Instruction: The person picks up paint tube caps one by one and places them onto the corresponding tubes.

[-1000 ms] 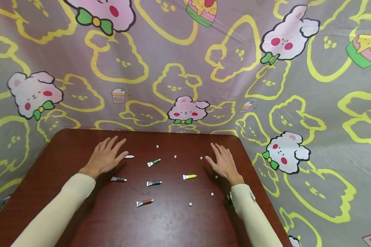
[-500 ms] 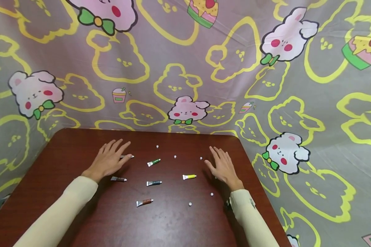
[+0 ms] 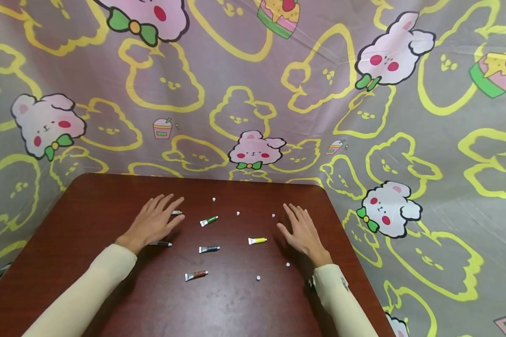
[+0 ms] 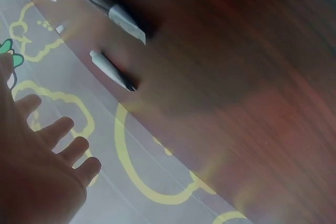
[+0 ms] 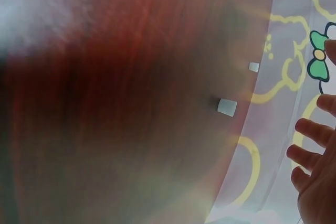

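My left hand [image 3: 153,223] hovers with spread fingers over the table's left half, holding nothing. Partly hidden behind it are a white paint tube [image 3: 176,212] and a dark paint tube [image 3: 164,244]; both show whole in the left wrist view, apart from the fingers. Relaxed and also holding nothing, my right hand [image 3: 302,234] hovers on the right near a small white cap [image 3: 273,216]. Between the hands lie green [image 3: 209,221], dark blue [image 3: 209,249], yellow [image 3: 257,241] and reddish-brown [image 3: 196,275] paint tubes.
More small white caps lie about: one at the back [image 3: 213,199], another near the centre [image 3: 238,213], and a front cap [image 3: 258,278] beside a right-hand cap [image 3: 288,265]. A patterned cloth [image 3: 303,117] hangs behind and right of the brown table [image 3: 232,313].
My left hand has drifted right and slightly nearer, covering more of the dark tube. The right hand has shifted slightly nearer and left, hiding a cap seen earlier. Tubes stay put.
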Demonstrator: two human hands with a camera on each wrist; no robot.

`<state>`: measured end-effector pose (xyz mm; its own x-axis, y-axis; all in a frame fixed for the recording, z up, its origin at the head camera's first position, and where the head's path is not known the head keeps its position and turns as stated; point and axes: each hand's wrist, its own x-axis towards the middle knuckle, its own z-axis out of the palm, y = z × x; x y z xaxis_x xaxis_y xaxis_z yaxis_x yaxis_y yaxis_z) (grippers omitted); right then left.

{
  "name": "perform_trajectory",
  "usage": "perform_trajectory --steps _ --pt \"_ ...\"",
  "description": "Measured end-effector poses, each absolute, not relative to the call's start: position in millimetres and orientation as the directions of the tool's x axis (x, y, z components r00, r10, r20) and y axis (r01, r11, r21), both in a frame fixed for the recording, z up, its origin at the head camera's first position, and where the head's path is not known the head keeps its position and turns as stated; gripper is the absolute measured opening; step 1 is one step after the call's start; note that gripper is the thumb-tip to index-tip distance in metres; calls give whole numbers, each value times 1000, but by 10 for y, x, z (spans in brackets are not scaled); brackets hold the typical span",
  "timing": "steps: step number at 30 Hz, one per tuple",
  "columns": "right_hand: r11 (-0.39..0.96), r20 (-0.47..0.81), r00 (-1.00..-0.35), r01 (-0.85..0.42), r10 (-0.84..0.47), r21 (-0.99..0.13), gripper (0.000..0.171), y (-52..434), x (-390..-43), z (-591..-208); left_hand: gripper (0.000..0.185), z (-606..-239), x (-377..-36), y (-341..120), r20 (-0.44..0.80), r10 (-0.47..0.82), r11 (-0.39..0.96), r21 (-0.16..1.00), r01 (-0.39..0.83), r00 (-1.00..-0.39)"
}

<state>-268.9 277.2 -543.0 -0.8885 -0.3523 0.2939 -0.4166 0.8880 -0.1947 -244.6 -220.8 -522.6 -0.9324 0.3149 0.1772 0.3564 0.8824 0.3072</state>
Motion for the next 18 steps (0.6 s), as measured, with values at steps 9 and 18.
perform_trajectory --steps 9,18 --pt "886 303 -885 -421 -354 -193 75 2770 -2556 -5449 65 -5272 -2373 -2137 172 325 873 324 365 -930" --pt "883 333 -873 -431 -356 -185 76 2776 -2445 -5478 64 -5327 -2321 -2088 171 337 866 330 376 -926"
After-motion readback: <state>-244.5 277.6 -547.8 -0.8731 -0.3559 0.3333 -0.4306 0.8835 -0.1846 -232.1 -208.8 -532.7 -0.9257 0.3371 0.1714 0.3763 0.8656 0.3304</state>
